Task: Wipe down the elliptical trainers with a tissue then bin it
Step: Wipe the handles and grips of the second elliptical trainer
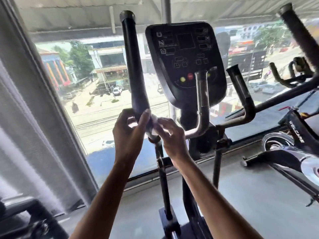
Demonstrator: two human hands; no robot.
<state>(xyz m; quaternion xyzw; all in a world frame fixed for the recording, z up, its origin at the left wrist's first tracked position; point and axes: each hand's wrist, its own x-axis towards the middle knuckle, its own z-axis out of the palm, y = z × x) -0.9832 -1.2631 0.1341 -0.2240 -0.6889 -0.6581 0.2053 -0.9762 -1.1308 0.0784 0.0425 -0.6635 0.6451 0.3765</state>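
An elliptical trainer stands before me with a black console (pixel 185 61) and a tall black left handlebar (pixel 133 66). My left hand (pixel 128 133) curls around the lower end of that handlebar's foam grip. My right hand (pixel 172 140) holds a crumpled white tissue (pixel 158 125) against the bar just below the grip. The silver inner handle (pixel 202 107) and the black right handlebar (pixel 240 90) stand free to the right.
A big window (pixel 96 94) runs behind the machine, with a grey pillar (pixel 34 109) at the left. Another exercise machine (pixel 293 145) stands at the right, its bars reaching across. Dark equipment (pixel 25 219) sits at the bottom left. Grey floor lies beneath.
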